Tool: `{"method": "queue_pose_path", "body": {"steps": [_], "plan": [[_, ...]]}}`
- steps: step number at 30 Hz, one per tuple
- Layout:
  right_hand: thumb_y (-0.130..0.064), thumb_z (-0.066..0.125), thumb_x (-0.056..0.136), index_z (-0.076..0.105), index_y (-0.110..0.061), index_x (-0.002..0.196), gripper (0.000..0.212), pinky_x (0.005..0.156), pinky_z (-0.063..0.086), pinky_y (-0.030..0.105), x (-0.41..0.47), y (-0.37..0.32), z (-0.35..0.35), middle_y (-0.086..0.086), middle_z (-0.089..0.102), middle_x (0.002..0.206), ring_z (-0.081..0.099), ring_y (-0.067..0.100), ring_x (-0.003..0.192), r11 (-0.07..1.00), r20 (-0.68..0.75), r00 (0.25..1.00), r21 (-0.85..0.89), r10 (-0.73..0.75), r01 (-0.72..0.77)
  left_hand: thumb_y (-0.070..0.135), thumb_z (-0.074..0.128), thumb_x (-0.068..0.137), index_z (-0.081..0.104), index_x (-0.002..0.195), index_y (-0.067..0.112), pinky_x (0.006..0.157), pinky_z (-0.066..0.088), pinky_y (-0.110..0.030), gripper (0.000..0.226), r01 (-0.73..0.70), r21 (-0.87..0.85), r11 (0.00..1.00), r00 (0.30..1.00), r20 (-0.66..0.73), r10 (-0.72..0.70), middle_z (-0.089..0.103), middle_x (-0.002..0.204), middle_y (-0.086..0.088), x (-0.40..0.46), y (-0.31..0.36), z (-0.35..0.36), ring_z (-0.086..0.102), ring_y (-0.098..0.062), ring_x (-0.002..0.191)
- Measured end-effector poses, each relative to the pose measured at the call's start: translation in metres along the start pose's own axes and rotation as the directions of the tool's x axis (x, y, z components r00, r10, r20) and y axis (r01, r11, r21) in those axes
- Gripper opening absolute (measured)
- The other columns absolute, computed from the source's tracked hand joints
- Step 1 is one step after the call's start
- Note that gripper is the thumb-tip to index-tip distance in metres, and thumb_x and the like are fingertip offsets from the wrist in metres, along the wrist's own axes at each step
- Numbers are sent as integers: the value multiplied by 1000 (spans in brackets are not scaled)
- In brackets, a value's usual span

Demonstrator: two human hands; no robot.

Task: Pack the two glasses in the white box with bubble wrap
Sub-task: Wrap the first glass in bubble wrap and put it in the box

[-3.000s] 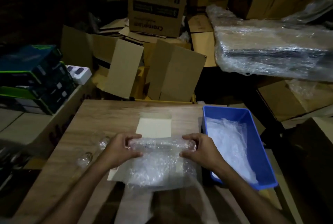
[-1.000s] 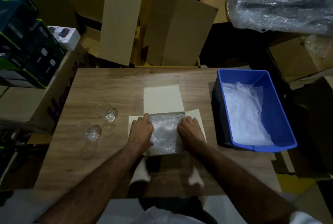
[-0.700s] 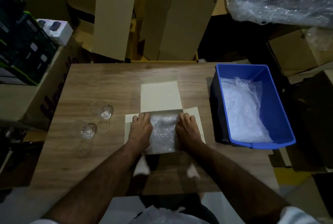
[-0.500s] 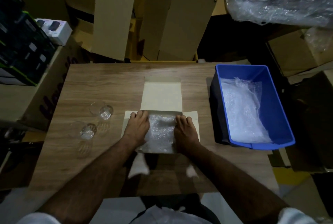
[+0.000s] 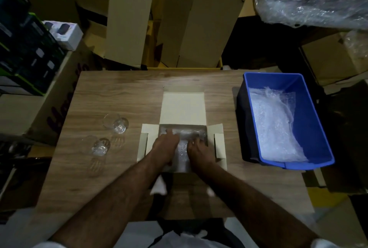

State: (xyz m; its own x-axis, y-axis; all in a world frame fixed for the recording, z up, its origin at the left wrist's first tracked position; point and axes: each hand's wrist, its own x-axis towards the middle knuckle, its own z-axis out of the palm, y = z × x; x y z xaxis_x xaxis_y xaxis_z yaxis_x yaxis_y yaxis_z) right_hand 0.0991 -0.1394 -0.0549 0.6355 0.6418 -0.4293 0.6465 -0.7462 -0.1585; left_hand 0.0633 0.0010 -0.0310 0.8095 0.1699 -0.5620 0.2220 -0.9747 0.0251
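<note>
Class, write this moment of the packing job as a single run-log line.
left hand: pressing bubble wrap | right hand: on wrap | white box: open, lined | two glasses: on table, unpacked

I have one view only, from the camera on the person's head, so no second view shares the scene. It looks forward and steeply down, almost straight onto the tabletop [image 5: 119, 96], which fills the middle of the frame. The near edge runs just above the wearer's lap at the bottom, and both forearms reach up from the lower corners to the hands [image 5: 165, 144] at the centre, close under the lens. The wide angle bends the edges: cartons [image 5: 201, 28] beyond the far edge lean outward, and the blue bin [image 5: 310, 108] sits right.
</note>
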Motion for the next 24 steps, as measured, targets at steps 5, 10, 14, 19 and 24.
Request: {"method": "queue_pose_path", "body": {"steps": [5, 10, 14, 19, 24], "plan": [[-21, 78, 87, 21, 2, 155, 91, 97, 53, 38, 9, 5, 5, 35, 24, 156, 48, 39, 134, 1000, 39, 999, 1, 16, -16, 15, 85, 77, 22, 154, 1, 113, 39, -45, 100, 39, -18, 999, 999, -2, -40, 14, 160, -33, -1, 8, 18, 31, -46, 145], [-9, 71, 91, 26, 2, 154, 77, 100, 54, 43, 12, 7, 7, 34, 30, 154, 45, 41, 136, 1000, 48, 999, -5, -23, 23, 18, 78, 85, 9, 159, 3, 121, 27, -47, 103, 96, -33, 995, 994, -45, -97, 2, 163, -33, 2, 11, 36, 12, -48, 151], [-10, 67, 95, 28, 3, 152, 70, 100, 53, 43, 10, 10, 5, 31, 28, 157, 44, 40, 138, 998, 2, 998, -19, -64, 64, 26, 60, 98, 33, 154, 7, 116, 35, -32, 65, 49, -145, 988, 972, -222, -81, 28, 161, -24, 1, 11, 47, 33, -32, 149], [-14, 71, 89, 36, -4, 151, 71, 108, 44, 43, -11, 23, -16, 23, 35, 157, 41, 36, 141, 982, -229, 957, 24, -175, 185, 27, 81, 76, 66, 125, 9, 95, 56, -27, 54, -114, -14, 993, 934, -343, 103, 71, 120, -11, -12, -5, 40, 69, -23, 111], [-19, 81, 73, 54, -4, 138, 73, 107, 46, 40, -32, 54, -40, 24, 49, 148, 53, 37, 132, 977, -457, 880, 94, -131, 194, 25, 84, 78, 51, 143, 3, 109, 48, -42, 76, -151, -103, 983, 901, -424, 94, 48, 150, -22, -32, 18, 10, 50, -34, 137]]}}
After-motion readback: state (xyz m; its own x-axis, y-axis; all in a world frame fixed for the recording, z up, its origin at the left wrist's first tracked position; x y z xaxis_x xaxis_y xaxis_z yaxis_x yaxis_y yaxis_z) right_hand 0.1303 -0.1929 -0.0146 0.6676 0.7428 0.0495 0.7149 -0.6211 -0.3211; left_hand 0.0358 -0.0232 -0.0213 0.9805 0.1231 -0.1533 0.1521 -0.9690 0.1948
